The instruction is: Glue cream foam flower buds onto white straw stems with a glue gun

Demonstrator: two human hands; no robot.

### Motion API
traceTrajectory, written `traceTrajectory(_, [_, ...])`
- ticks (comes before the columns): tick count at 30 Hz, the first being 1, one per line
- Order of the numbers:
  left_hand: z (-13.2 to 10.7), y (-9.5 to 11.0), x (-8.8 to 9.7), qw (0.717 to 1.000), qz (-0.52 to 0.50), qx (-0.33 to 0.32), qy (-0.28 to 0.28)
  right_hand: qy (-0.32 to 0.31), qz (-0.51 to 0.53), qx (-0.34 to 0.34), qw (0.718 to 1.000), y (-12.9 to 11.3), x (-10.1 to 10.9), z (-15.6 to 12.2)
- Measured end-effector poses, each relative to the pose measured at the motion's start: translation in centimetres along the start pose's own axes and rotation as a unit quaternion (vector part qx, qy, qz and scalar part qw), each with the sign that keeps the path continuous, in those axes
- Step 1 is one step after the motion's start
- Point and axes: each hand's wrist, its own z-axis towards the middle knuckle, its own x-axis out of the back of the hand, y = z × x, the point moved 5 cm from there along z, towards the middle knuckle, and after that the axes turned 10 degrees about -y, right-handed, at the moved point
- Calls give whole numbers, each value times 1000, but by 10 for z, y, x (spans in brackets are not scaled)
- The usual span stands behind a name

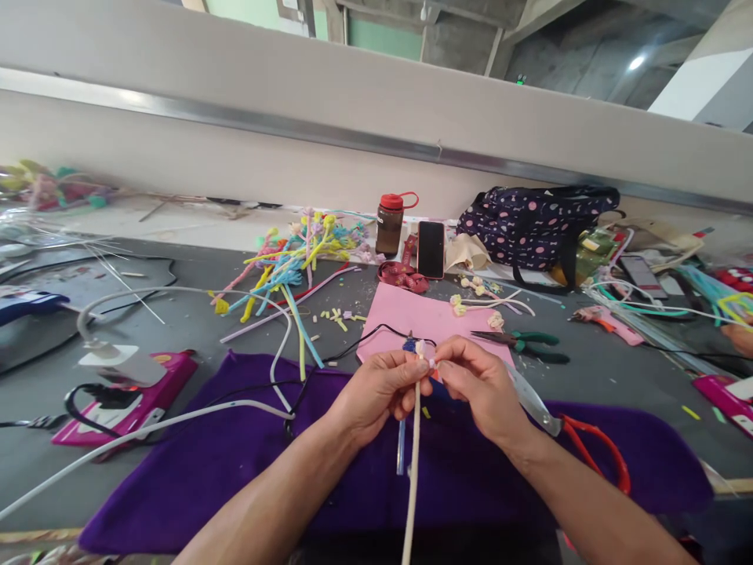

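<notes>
My left hand [380, 388] and my right hand [479, 384] meet above a purple cloth [235, 455]. Both pinch the top of a cream pipe cleaner stem [412, 463] that hangs straight down between them. A small cream bud [421, 348] sits at the stem's tip, right at my fingertips. Scissors with red handles [580, 439] lie on the cloth under my right wrist. A pink sheet [423, 318] lies just beyond my hands, with green-handled pliers [529, 345] at its right edge.
A pile of coloured pipe cleaners [294, 267] lies at the back left. A brown bottle with a red cap [389, 224], a phone [431, 249] and a dotted dark bag [535, 224] stand by the wall. A pink glue gun stand [126, 400] and white cable [176, 420] are on the left.
</notes>
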Motion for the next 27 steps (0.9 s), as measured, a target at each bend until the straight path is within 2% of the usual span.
traceTrajectory(3, [-2, 3, 0, 999, 30, -9, 10, 11, -30, 4, 999, -3, 4, -2])
traceTrajectory(7, [-5, 5, -1, 997, 75, -9, 27, -27, -67, 13, 997, -4, 1, -2])
traceTrajectory(11, [-6, 8, -2, 992, 113, -10, 50, -26, -94, 14, 995, -5, 0, -1])
traceTrajectory(17, [-9, 11, -3, 985, 154, -16, 74, -21, -62, -23, 998, 0, 2, 1])
traceTrajectory(22, [-9, 11, -1, 984, 160, -13, 75, -25, -18, -43, 999, 7, 3, 3])
traceTrajectory(27, [-8, 11, 1, 984, 164, -13, 74, -29, -16, -61, 998, 12, 2, 4])
